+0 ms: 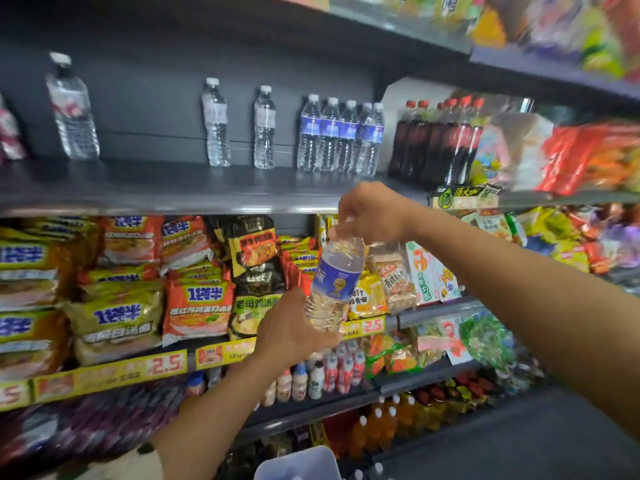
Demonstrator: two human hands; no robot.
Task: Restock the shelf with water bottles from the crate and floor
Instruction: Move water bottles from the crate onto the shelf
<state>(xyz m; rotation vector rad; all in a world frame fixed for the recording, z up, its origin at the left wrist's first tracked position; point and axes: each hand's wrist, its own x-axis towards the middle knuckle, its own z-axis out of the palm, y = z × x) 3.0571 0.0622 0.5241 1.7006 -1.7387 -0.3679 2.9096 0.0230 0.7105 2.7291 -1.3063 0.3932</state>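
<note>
A person stands before a dark grey metal shelf (207,192) in a shop, both bare arms raised, carrying one bottle up toward it. The step in hand appears to be placing a bottle on the shelf; it is lifted but not yet set down.

Toward the shelf's left end stands a tall clear plastic water bottle with a white cap (72,109), alone. Further right, near the middle, two smaller clear bottles with pale labels (239,126) stand apart from each other, with bare shelf around them. Right of these, a tight row of clear bottles with blue labels (341,136) stands near the front edge, and dark cola bottles with red caps (436,143) follow just beside it.

Below the front edge, the left hand (294,330) cups the base of a clear plastic water bottle with a blue label (336,282), fingers curled under it. The bottle tilts, its top leaning right. The right hand (372,213) is closed over its cap from above, hiding it. The bottle looks full, ribbed in its lower half, and matches the blue-labelled row.

The next move likely calls for raising the bottle above the shelf edge, righting it, and standing it just left of the blue-labelled row without knocking it.

At the bottom edge, the rim of a pale plastic crate (298,462) shows.
</note>
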